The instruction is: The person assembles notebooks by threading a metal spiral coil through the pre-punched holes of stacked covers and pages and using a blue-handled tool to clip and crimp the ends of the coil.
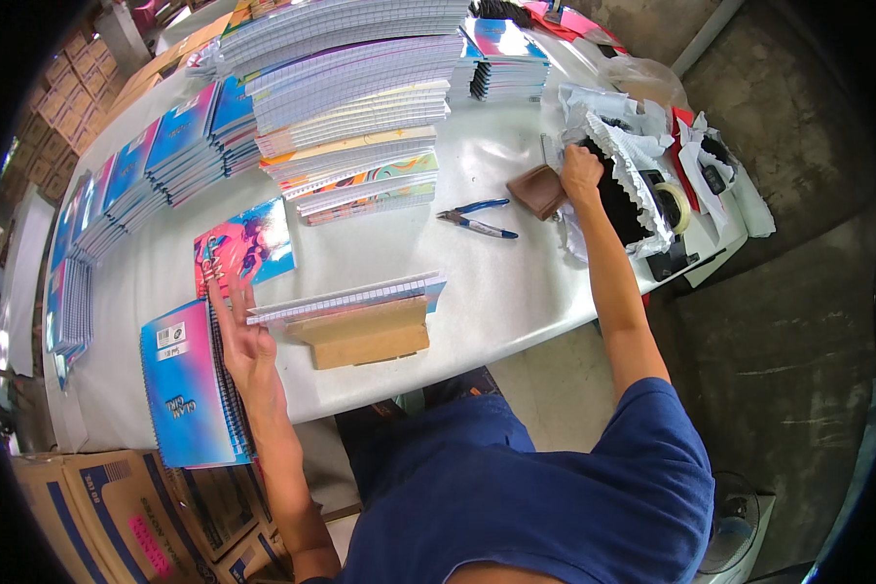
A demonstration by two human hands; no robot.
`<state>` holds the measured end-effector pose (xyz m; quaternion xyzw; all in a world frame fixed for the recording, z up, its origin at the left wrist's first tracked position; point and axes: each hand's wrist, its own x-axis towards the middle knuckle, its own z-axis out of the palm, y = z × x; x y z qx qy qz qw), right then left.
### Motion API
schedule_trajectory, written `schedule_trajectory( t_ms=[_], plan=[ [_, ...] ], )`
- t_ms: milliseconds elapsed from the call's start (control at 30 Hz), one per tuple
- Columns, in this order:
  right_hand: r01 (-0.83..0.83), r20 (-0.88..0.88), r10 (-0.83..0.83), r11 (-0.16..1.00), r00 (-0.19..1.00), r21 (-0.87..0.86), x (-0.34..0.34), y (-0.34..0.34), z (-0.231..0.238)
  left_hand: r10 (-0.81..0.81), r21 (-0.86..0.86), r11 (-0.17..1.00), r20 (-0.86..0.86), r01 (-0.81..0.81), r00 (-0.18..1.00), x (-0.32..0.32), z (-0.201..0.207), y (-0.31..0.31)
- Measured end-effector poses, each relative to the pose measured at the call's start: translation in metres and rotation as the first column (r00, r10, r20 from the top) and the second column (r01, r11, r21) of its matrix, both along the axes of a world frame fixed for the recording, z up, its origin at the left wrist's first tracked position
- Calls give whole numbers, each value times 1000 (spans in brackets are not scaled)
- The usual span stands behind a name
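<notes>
My left hand [248, 346] is open, its fingers stretched out beside a stack of blue and pink spiral notebooks [180, 389] at the table's near left edge. Its fingertips reach the lower edge of a loose notebook cover [243, 248] with a pink picture. Far to the right, my right hand [581, 175] is closed at the rim of a dark box [618, 200] edged with torn white paper. What its fingers hold, if anything, is hidden. A brown wallet-like pouch [538, 192] lies next to that hand. To its left rest blue-handled pliers [479, 218].
Tall stacks of notebooks [360, 92] stand at the back, and blue ones [180, 131] line the left. Loose pages and a brown cardboard piece [360, 336] stand near the front edge. A tape roll [674, 206] lies by the box. Cartons [131, 516] are below left.
</notes>
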<state>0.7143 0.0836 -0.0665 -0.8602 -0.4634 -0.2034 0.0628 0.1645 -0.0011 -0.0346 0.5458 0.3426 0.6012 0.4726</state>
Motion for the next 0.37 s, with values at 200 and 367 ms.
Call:
schedule_trajectory(
  t_ms=[200, 367],
  plan=[
    [-35, 106, 55, 983, 993, -181, 13, 26, -5, 38, 1, 999, 24, -39, 999, -9, 6, -14],
    [101, -52, -139, 888, 989, -448, -15, 41, 22, 110, -55, 992, -15, -111, 994, -18, 18, -23]
  ],
)
